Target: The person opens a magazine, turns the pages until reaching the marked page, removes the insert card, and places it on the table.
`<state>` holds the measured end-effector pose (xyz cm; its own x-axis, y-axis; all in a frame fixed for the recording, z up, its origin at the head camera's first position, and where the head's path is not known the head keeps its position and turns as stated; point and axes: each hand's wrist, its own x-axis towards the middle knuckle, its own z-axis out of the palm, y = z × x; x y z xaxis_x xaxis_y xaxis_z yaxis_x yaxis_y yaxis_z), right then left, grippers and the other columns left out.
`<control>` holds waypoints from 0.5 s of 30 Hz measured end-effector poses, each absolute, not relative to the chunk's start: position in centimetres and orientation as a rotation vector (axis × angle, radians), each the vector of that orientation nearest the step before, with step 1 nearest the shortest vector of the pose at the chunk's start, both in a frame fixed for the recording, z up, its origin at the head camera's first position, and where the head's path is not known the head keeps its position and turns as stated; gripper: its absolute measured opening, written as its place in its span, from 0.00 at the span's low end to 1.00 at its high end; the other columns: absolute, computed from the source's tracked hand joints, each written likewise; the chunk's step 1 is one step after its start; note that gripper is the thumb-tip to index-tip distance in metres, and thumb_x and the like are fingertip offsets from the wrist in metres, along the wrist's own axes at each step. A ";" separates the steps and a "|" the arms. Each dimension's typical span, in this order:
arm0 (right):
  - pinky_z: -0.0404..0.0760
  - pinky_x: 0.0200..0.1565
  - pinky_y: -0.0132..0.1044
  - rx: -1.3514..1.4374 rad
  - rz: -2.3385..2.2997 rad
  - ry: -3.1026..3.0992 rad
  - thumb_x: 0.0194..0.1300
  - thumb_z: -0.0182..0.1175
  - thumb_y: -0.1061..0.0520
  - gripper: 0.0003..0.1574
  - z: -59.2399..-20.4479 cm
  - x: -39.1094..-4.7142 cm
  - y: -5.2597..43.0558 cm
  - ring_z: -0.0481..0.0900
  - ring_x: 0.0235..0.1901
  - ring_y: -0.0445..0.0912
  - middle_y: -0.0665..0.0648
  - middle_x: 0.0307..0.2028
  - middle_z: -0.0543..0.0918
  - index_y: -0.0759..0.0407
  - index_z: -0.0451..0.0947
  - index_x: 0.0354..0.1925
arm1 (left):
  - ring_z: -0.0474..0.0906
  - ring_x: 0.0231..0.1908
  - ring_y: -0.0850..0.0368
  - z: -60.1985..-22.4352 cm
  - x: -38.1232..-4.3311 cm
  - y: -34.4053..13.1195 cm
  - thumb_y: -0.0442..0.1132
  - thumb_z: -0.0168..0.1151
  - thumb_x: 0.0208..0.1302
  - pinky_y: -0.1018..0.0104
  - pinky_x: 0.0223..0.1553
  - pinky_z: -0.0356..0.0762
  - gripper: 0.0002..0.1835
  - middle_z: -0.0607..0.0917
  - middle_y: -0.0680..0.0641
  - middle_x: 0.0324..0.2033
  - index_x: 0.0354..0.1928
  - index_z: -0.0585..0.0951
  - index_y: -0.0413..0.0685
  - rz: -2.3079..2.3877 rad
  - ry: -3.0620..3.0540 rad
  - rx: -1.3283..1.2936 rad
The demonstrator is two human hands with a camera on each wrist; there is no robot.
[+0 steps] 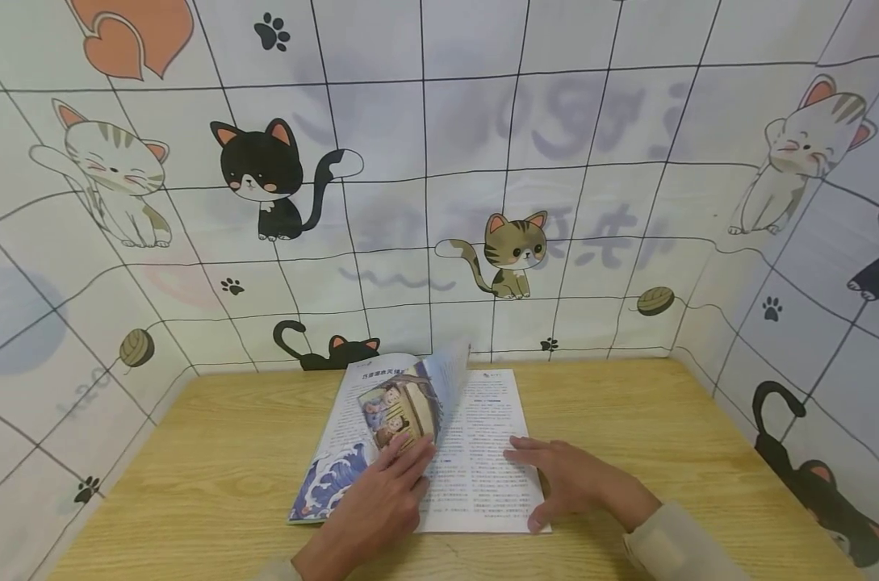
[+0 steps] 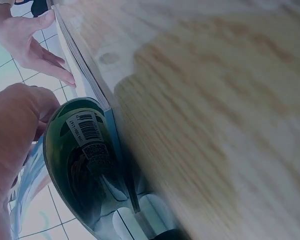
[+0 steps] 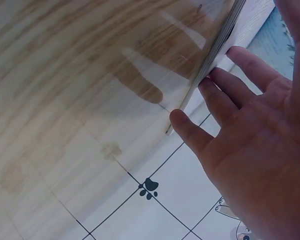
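An open magazine (image 1: 486, 460) with printed text lies on the wooden table. One page (image 1: 449, 387) stands partly lifted and curved near the middle, its illustrated side facing left. My left hand (image 1: 384, 492) rests on the lower part of that page, fingers extended. In the left wrist view the back cover (image 2: 85, 145), with a barcode, bows up from the tabletop beside my left hand (image 2: 15, 125). My right hand (image 1: 573, 480) lies at the right page's outer edge, fingers spread and loosely bent. Its fingertips touch the magazine's edge (image 3: 202, 75) in the right wrist view.
The pale wooden table (image 1: 628, 411) extends to both sides of the magazine. A white sheet or wall covering (image 1: 381, 186) with black grid lines and cartoon cats encloses the back and both sides. The tabletop is glossy and reflects the hand.
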<state>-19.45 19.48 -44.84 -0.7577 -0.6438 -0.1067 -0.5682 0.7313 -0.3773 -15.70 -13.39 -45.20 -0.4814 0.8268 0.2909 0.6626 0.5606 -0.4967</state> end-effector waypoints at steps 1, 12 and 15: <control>0.65 0.64 0.61 -0.976 -0.480 2.708 0.40 0.73 0.27 0.65 -44.9 -19.5 19.5 0.66 0.68 0.61 0.62 0.72 0.66 0.58 0.68 0.70 | 0.64 0.70 0.49 -45.3 -15.7 -13.4 0.42 0.55 0.60 0.49 0.72 0.53 0.10 0.80 0.46 0.61 0.35 0.85 0.50 0.435 -2.300 -1.185; 0.67 0.62 0.62 -0.967 -0.508 2.702 0.40 0.73 0.28 0.66 -45.0 -19.4 19.5 0.66 0.68 0.63 0.63 0.72 0.65 0.59 0.68 0.70 | 0.68 0.67 0.48 -45.3 -15.6 -13.5 0.51 0.64 0.57 0.32 0.62 0.62 0.12 0.83 0.49 0.56 0.35 0.86 0.52 0.386 -2.467 -1.077; 0.67 0.62 0.62 -0.964 -0.499 2.707 0.39 0.73 0.27 0.66 -45.0 -19.4 19.5 0.66 0.68 0.62 0.62 0.72 0.65 0.59 0.68 0.70 | 0.67 0.68 0.47 -45.3 -15.6 -13.6 0.51 0.63 0.59 0.29 0.60 0.62 0.15 0.81 0.47 0.59 0.42 0.86 0.52 0.314 -2.561 -1.054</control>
<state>-19.38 19.49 -44.97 -0.7589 -0.6442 -0.0953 -0.5678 0.7262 -0.3876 -15.56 -13.64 -45.31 -0.6607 0.7124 0.2363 0.6343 0.6983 -0.3316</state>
